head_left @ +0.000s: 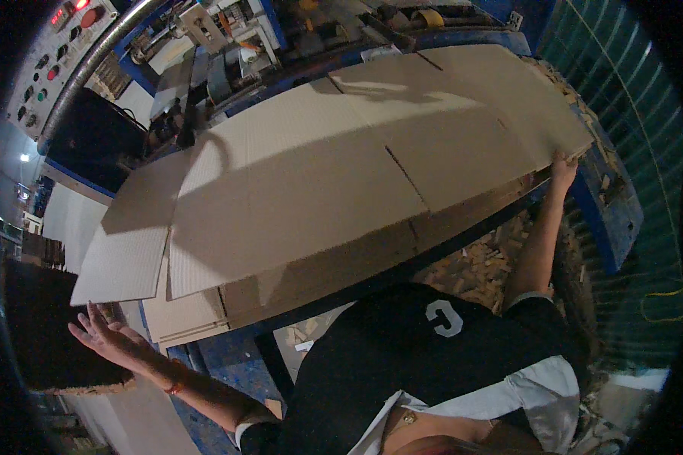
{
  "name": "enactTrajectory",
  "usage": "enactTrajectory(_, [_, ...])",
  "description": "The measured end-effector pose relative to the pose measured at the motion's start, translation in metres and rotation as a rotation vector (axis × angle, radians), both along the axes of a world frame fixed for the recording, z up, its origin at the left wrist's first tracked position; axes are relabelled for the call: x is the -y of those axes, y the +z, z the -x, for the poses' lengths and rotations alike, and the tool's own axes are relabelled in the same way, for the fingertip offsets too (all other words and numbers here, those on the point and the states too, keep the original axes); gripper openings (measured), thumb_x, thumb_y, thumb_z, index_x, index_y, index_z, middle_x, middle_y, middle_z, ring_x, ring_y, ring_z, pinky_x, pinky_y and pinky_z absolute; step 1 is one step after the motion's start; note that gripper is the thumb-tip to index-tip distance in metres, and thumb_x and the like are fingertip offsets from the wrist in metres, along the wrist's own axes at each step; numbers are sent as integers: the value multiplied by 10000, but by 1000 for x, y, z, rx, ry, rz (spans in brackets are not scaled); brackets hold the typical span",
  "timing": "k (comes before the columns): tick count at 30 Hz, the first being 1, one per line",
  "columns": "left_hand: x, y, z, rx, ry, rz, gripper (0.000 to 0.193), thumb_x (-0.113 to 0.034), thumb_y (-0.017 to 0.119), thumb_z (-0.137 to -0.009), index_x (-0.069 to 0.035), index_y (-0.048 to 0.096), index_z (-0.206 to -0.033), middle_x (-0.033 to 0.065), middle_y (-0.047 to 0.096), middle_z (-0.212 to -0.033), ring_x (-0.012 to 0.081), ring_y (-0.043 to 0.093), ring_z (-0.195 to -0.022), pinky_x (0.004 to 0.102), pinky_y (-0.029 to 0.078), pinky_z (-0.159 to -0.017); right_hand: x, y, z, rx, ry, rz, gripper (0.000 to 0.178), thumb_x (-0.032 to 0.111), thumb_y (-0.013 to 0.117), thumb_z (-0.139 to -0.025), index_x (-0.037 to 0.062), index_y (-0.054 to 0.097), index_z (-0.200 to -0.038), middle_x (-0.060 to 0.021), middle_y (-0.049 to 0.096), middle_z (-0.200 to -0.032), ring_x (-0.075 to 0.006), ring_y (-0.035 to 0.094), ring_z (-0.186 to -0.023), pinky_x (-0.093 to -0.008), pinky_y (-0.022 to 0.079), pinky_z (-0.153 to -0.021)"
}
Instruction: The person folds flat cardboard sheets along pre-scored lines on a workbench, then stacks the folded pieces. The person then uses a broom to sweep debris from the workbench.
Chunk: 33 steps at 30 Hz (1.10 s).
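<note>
A large flat brown corrugated cardboard sheet point(341, 174) with cut slots lies on top of a stack of similar sheets point(334, 273) on a blue machine table. My right hand point(562, 168) reaches out to the sheet's far right corner and grips its edge. My left hand point(108, 337) is spread open below the sheet's left flap, its palm against the side of a dark cardboard stack point(49, 334) at the left. My dark top fills the lower middle of the view.
A blue machine frame point(607, 212) carries the stack. A control panel with red and green buttons point(53, 53) sits at the upper left. Cardboard scraps point(478, 262) litter the floor beneath. A green grating point(630, 98) runs along the right.
</note>
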State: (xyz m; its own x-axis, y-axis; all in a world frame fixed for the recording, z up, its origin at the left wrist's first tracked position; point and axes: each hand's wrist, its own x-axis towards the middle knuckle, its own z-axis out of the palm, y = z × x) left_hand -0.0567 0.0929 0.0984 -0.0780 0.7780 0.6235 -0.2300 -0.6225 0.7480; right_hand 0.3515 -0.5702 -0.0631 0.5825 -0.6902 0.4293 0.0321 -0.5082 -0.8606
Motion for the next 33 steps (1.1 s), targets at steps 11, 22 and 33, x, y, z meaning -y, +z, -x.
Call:
enactTrajectory(11, [-28,-94,40,-358,-178,306,278,-69,567,-813,20,551,-1076,139,557,-1052,209,556,-899,307,457,-823,-49,97,124,346,471,-48,477,41,517,-813,4,402,-1275,-114,523,-1201,-204,520,-1050,-304,395,-897])
enactTrajectory(22, [129,-101,-45,-1384,-597,-825,458,-31,536,-742,-141,550,-1186,141,444,-1313,310,408,-1226,453,295,-1027,-142,43,173,121,1291,1015,303,9,638,-667,74,627,-964,-85,605,-1090,-307,538,-1058,-440,443,-867])
enactTrajectory(33, [77,-96,-93,-1245,-526,-847,564,-32,544,-737,-142,464,-1285,130,408,-1342,298,380,-1245,433,289,-1037,-175,46,74,22,1371,1132,347,150,588,-778,106,584,-1122,-106,491,-1261,-304,420,-1190,-412,331,-994])
